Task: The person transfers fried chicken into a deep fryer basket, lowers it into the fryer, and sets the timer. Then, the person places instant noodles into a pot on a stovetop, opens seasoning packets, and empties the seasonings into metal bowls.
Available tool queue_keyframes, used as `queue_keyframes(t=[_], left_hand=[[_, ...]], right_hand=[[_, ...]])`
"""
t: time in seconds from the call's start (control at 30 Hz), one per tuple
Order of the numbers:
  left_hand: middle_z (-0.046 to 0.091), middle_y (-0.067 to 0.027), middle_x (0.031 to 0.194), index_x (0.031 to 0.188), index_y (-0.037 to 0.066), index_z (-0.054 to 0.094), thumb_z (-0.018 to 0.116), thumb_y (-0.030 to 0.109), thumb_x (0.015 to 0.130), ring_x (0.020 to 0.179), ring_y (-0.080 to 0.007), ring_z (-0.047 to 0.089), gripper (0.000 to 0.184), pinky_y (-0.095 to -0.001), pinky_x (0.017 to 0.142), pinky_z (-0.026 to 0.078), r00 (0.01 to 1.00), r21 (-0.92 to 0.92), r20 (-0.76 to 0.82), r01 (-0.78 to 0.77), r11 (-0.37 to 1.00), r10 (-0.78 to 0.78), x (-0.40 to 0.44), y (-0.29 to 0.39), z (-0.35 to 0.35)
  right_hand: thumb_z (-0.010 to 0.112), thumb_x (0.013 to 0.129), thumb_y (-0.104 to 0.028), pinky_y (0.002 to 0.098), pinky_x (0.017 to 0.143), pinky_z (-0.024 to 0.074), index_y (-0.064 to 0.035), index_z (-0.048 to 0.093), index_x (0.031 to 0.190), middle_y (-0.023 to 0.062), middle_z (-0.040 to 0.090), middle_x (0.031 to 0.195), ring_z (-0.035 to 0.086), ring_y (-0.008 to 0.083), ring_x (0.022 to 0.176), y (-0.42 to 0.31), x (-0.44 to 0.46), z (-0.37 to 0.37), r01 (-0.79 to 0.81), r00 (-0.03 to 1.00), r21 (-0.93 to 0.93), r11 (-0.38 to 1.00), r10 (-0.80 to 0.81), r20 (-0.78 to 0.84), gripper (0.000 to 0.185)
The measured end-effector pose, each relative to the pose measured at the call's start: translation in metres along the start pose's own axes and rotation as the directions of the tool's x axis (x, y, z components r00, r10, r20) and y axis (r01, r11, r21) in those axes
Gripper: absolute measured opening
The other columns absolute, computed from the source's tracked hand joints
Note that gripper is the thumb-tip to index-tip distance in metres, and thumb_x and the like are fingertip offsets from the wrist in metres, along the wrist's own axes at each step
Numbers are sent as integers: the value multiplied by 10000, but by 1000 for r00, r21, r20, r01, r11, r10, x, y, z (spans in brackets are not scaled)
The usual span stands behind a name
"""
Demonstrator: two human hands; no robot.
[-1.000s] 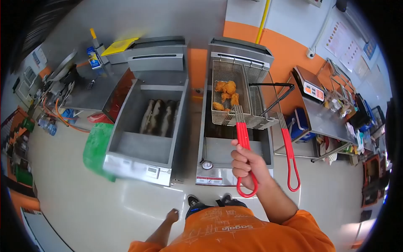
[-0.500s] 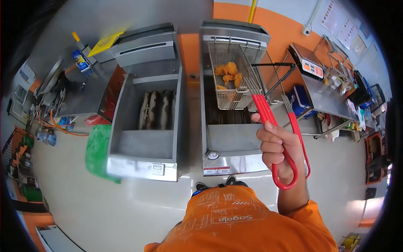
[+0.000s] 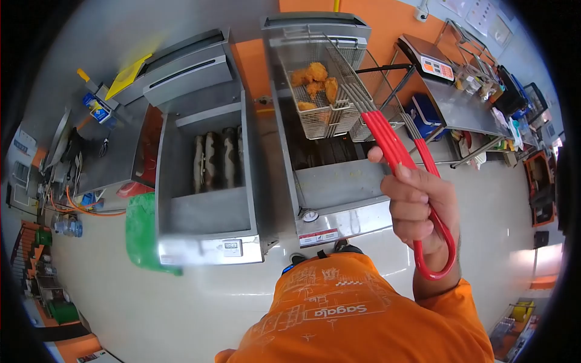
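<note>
Right hand [image 3: 420, 206], closed round red handle [image 3: 390, 139], has swung right with loaded basket [image 3: 324, 124], likely bearing its weight; left hand unseen, can't tell.

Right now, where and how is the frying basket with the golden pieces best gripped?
Likely the red handle, from the near side: its long loop projects toward the orange shirt, away from the mesh basket, and the right hand wraps it.

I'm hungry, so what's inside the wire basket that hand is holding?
Several golden-brown pieces lie inside the wire basket, whose red handle the right hand grips. Anything underneath the pieces is covered, so I can't see it.
</note>
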State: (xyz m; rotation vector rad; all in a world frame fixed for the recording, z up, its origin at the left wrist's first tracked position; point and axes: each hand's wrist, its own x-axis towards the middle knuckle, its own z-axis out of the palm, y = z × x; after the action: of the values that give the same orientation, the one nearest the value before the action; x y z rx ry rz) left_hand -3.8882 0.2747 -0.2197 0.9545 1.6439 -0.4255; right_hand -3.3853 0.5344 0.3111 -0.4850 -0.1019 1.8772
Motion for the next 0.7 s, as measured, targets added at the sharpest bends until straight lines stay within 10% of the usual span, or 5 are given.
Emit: queue_keyframes(t=[0.5,0.6,0.7], left_hand=[[648,-186,1087,1064,99,626,493,272,915,1042,-350,608,264,-449,888,499,951,142,-50,-297,944,306,53,19,18],[649,-183,812,990,42,620,471,249,976,740,-355,644,255,-424,649,503,822,-20,-381,-465,885,423,-80,138,-44],[640,-163,854,986,18,624,551,80,905,771,-319,611,125,-395,700,483,517,76,-663,-673,736,541,-130,201,-84]], right_hand=[[467,975,-93,180,335,193,-65,417,1303,-52,309,632,212,9,417,28,-13,-69,-8,999,-120,993,2,-51,333],[473,976,-91,176,325,194,-46,399,1302,-48,316,632,215,8,415,35,-7,-79,14,987,-145,989,-37,-157,338],[476,981,-101,172,321,204,-24,389,1291,-45,330,634,219,8,413,35,5,-101,-16,992,-119,993,1,-126,331]])
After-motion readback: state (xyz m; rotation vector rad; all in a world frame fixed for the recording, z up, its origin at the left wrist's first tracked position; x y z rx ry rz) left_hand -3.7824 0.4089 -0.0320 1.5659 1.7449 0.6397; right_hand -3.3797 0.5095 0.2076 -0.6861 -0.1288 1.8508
